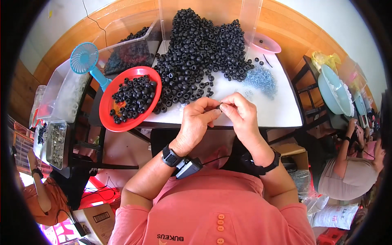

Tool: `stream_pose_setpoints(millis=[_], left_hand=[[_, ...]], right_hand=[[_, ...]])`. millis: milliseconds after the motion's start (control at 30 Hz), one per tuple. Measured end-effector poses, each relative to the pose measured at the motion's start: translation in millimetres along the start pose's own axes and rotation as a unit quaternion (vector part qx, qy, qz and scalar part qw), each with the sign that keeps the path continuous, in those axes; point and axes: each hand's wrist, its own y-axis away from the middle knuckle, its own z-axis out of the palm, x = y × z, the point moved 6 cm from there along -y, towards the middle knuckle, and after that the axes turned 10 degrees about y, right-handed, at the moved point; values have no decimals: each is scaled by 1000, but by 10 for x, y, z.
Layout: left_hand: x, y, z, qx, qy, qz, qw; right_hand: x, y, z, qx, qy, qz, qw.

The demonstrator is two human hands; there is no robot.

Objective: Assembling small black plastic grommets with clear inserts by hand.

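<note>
My left hand (197, 119) and my right hand (241, 113) meet just past the near edge of the white table (281, 112). Thumbs and fingertips of both are pinched together around a small black piece (221, 107), mostly covered by the fingers, so its exact shape is hidden. Right beyond them spreads a big heap of round black parts with holes (192, 53), spilling toward me. To its right lies a pile of tiny clear-bluish pieces (261, 81). A red plastic bowl (107, 118) on the left holds more of the black parts.
A blue handheld fan (85, 59) stands behind the bowl. Clear bins (143, 34) and a pink dish (267, 43) line the back. At the left is a metal tray (57, 143); on the right, a pale green basin (335, 92). Other people work on both sides.
</note>
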Motion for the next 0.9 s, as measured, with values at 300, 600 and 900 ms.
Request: stream_pose_setpoints(millis=[300, 600, 900], left_hand=[[59, 11, 27, -4, -12, -6, 1000], [42, 14, 24, 3, -48, 0, 999], [11, 39, 64, -4, -119, 120, 986]], right_hand=[[-99, 20, -112, 11, 84, -98, 992], [-195, 40, -78, 27, 215, -165, 962], [-194, 67, -58, 7, 258, -127, 958]])
